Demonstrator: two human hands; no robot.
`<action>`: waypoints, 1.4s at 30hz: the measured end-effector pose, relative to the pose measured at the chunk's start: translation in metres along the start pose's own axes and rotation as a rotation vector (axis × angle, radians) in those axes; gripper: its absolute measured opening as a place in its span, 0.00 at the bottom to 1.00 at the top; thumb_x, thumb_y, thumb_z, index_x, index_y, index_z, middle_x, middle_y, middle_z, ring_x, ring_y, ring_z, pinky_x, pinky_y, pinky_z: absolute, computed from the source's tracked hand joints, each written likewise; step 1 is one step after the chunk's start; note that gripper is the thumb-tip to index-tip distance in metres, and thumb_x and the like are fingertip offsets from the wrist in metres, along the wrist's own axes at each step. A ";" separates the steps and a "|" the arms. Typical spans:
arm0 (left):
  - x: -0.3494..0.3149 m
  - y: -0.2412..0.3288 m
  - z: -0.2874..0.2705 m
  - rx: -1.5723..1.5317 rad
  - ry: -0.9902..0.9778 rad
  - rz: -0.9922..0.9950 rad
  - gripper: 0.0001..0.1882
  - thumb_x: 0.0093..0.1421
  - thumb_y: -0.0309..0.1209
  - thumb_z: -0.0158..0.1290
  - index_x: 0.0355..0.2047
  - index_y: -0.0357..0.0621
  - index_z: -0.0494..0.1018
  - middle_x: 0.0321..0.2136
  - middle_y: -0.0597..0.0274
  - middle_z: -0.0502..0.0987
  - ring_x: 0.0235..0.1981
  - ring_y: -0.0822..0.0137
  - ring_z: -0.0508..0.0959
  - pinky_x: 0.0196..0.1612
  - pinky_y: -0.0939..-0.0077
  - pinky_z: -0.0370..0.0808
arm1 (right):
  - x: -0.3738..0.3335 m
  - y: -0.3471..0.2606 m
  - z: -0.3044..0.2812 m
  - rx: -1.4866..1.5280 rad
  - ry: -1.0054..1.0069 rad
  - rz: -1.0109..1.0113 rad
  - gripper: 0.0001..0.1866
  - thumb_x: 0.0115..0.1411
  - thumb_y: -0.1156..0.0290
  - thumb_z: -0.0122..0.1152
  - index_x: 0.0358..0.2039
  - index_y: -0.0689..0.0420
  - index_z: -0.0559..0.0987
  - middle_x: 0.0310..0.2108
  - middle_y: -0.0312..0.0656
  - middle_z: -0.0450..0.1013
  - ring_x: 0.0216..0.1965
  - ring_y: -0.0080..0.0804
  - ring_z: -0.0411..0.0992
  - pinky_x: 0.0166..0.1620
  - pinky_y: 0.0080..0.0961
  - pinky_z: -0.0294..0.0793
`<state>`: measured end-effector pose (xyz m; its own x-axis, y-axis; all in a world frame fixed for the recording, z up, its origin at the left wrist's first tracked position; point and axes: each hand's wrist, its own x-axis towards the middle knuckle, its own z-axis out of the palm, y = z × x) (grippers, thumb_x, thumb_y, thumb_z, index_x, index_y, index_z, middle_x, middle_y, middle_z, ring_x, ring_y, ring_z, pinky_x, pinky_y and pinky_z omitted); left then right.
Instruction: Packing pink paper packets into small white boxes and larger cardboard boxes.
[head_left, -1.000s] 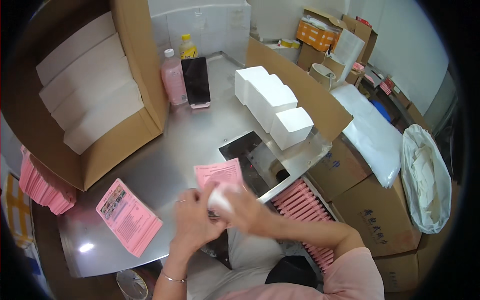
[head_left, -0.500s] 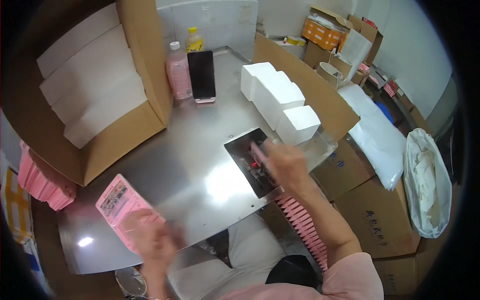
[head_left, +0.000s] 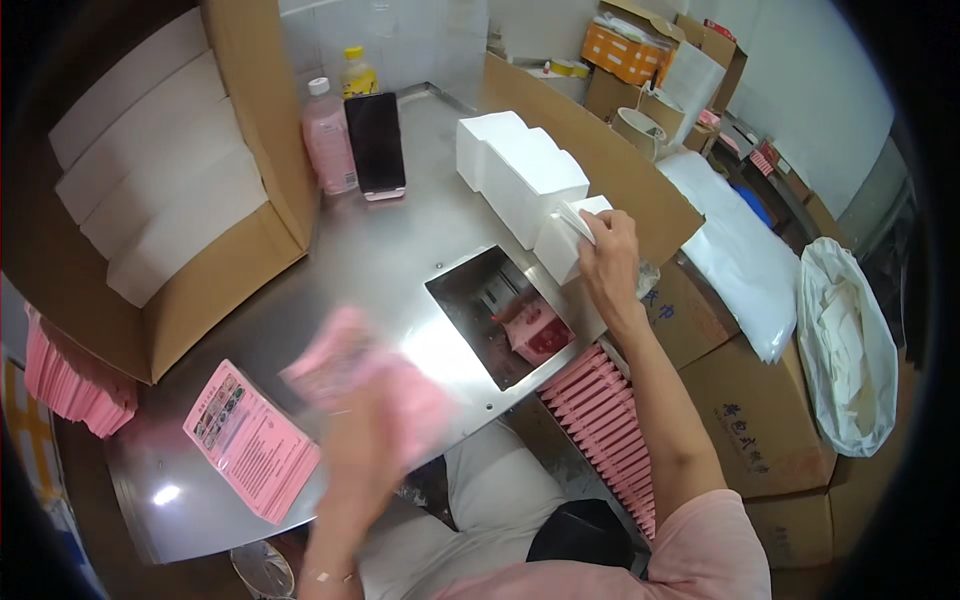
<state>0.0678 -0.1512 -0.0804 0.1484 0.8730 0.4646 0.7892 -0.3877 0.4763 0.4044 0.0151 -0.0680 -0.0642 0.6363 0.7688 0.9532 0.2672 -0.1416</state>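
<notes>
My left hand, smeared by motion, carries a pink printed paper packet above the near part of the steel table. Beside it on the left lies a neat stack of the same pink printed packets. At the near end of a row of white folded paper napkins, my right hand pinches some top napkins, whose edges are lifted. Below that hand, a rectangular opening in the tabletop has a pink packet inside it.
An open cardboard box of white napkin stacks stands at left, with pink packets beside it. A phone stands before two bottles. Below the table's right edge sits a row of pink packets. Cartons stand farther right.
My right hand has moved from the table opening up to the napkins and taken hold of some. My left hand has lifted a pink packet off the stack and moved right.
</notes>
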 end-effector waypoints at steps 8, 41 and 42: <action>0.000 -0.006 0.027 0.012 -0.157 0.042 0.42 0.42 0.37 0.66 0.57 0.31 0.65 0.61 0.36 0.63 0.63 0.35 0.63 0.62 0.38 0.60 | -0.115 -0.157 -0.043 0.480 -0.240 -0.865 0.19 0.53 0.66 0.59 0.46 0.56 0.79 0.41 0.50 0.74 0.40 0.49 0.75 0.68 0.62 0.45; 0.009 0.028 0.036 0.192 -0.223 0.124 0.24 0.52 0.35 0.57 0.49 0.38 0.74 0.47 0.44 0.70 0.45 0.46 0.69 0.45 0.51 0.68 | -0.010 -0.020 0.008 0.058 0.085 -0.151 0.23 0.48 0.82 0.56 0.48 0.62 0.77 0.43 0.52 0.74 0.49 0.52 0.71 0.49 0.46 0.71; 0.008 0.021 0.038 0.184 -0.149 0.208 0.27 0.49 0.34 0.58 0.50 0.38 0.73 0.43 0.44 0.71 0.39 0.49 0.72 0.37 0.56 0.71 | -0.023 -0.049 0.006 0.204 -0.004 -0.187 0.23 0.49 0.82 0.55 0.49 0.65 0.76 0.45 0.55 0.73 0.49 0.53 0.71 0.51 0.47 0.70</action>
<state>0.1078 -0.1407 -0.0950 0.3931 0.8196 0.4167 0.8254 -0.5143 0.2328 0.3577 -0.0077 -0.0826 -0.2348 0.5650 0.7909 0.8454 0.5203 -0.1207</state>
